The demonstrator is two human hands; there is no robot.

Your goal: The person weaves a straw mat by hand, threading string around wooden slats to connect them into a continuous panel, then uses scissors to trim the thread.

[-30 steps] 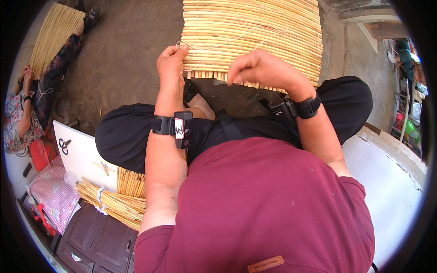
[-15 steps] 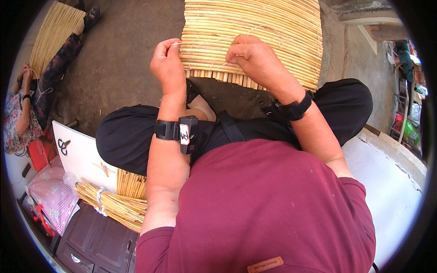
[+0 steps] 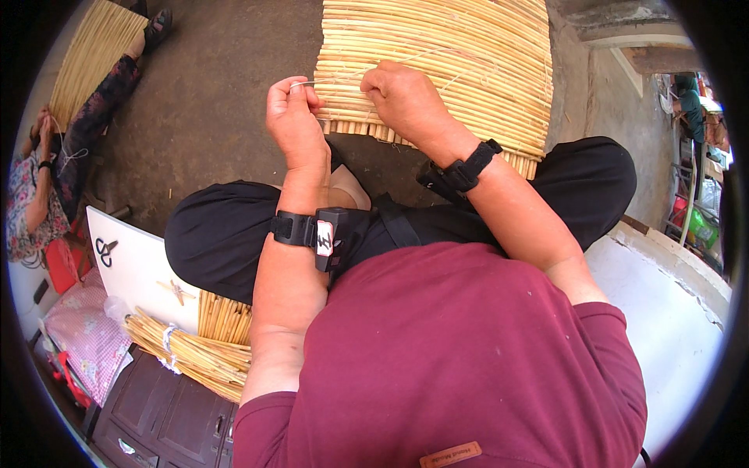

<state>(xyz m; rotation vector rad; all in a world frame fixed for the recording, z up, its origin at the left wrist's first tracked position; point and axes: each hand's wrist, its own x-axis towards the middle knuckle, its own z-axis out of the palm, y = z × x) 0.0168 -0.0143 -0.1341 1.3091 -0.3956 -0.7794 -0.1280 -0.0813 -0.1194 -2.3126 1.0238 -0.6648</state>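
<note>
My left hand [image 3: 295, 118] is at the left edge of the mat [image 3: 445, 27], thumb and forefinger nipped together on a thin pale cord [image 3: 314, 82]. My right hand [image 3: 407, 100] is over the mat, palm down, its fingers drawn in narrow where the cord reaches them; I cannot tell whether they grip it. The cord runs from one hand to the other, and a loose length curves over the sticks to the right.

The mat, yellow sticks laid side by side, is in front of me, its near edge just past my black trousers [image 3: 222, 226]. Each wrist wears a black band.

To my left is a white surface [image 3: 136, 269] with black-handled scissors [image 3: 105, 249] and a small crossed piece of stick [image 3: 176, 292] on it. A tied bundle [image 3: 199, 355] of sticks lies near my left elbow, above a dark cabinet [image 3: 168, 405]. Farther off on that side, a person in a floral top [image 3: 35, 207] sits with both hands at another mat [image 3: 94, 58].
</note>
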